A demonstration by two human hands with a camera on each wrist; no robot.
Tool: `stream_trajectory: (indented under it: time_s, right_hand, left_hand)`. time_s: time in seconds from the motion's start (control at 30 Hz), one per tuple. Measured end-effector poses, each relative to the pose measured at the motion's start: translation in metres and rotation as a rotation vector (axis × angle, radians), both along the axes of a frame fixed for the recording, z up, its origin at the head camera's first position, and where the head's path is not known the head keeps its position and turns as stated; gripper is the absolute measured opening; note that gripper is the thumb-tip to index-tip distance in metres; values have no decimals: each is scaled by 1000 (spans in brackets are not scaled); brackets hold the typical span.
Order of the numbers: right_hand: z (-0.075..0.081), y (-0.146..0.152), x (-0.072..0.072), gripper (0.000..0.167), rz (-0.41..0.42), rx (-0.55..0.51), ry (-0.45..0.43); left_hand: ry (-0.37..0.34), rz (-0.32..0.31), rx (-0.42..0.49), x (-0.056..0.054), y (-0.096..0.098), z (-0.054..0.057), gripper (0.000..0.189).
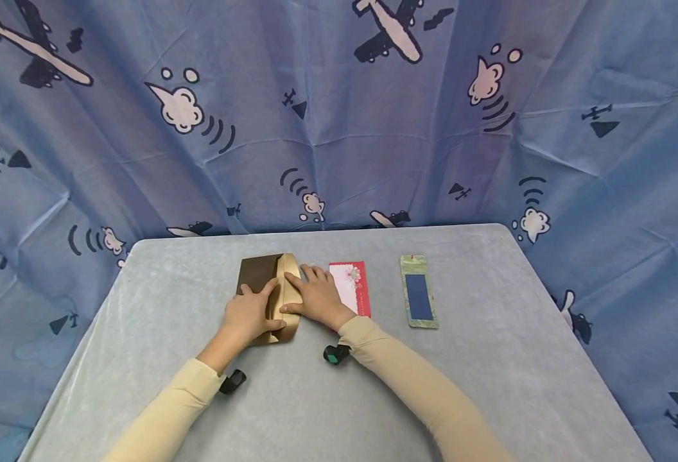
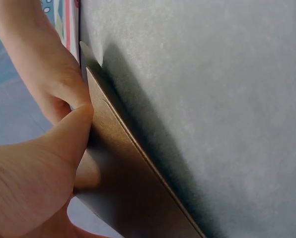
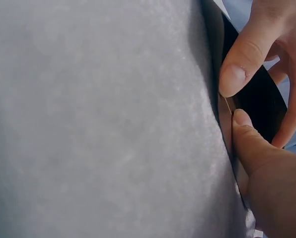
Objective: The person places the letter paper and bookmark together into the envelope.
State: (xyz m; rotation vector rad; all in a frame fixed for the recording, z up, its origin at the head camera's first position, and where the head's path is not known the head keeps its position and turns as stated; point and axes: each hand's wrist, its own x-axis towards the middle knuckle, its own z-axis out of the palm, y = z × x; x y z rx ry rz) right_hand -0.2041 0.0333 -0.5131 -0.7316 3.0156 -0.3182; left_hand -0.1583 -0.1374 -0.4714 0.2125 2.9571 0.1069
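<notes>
A brown envelope (image 1: 255,271) with a paler gold flap (image 1: 289,262) lies on the table, left of centre. My left hand (image 1: 248,313) holds it from the left, thumb toward the near edge. From the right my right hand (image 1: 318,299) holds the flap, its fingers spread over the gold part and its thumb at the flap's edge. In the left wrist view the envelope (image 2: 125,153) stands tilted above the table, its edge lifted. The right wrist view shows both thumbs close together at the edge; some fingertips are hidden.
A red and white flowered card (image 1: 350,282) lies just right of the envelope, partly behind my right forearm. Farther right lies a green-bordered packet with a dark blue panel (image 1: 418,297). The grey table (image 1: 489,366) ends at a blue patterned curtain (image 1: 316,160).
</notes>
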Motion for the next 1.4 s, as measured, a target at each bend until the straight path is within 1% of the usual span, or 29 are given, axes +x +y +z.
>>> stream_trajectory:
  time_s: [0.17,0.4,0.47,0.57,0.67,0.8,0.87,0.93,1.03,1.17,1.3,1.4]
  right_hand:
    - [-1,1,-1,84,4,-7,-3]
    - [-4,1,-3,85,1,-8,-1]
    - [-5,1,-3,85,3,-9,-1]
    - [-5,1,-2,84,4,-12,5]
    - [-3,0,-1,83,2,-19,8]
    - [-2,0,-1,83,-2,-20,-1]
    - [-2,0,-1,83,-4,-18,-3]
    - [-2,0,-2,83,-6,-17,2]
    - [-3,0,-2,84,-8,-15,10]
    - [-3,0,-1,84,-2,-21,-1]
    - [-3,0,-1,84,-5,-27,-10]
    - [-3,0,-1,84,-8,-31,-8]
  left_hand:
    - [17,-2,5,1,1,-2,103]
    - [65,-40,-38,2,3,-5,102]
    - [59,-42,-24,1,3,-6,102]
    - [30,-37,2,0,1,-4,101]
    - [15,-31,10,-1,1,-1,94]
    - [39,-40,-24,-1,3,-1,83]
    - [46,-43,-44,-1,4,-1,81]
    - [37,-43,-66,-1,5,-1,82]
    - [-4,-29,-80,-1,6,2,85]
    - [-55,-35,-101,1,7,6,77]
    - [-66,-55,-129,3,9,9,69]
    - [-83,-45,-129,3,11,10,75]
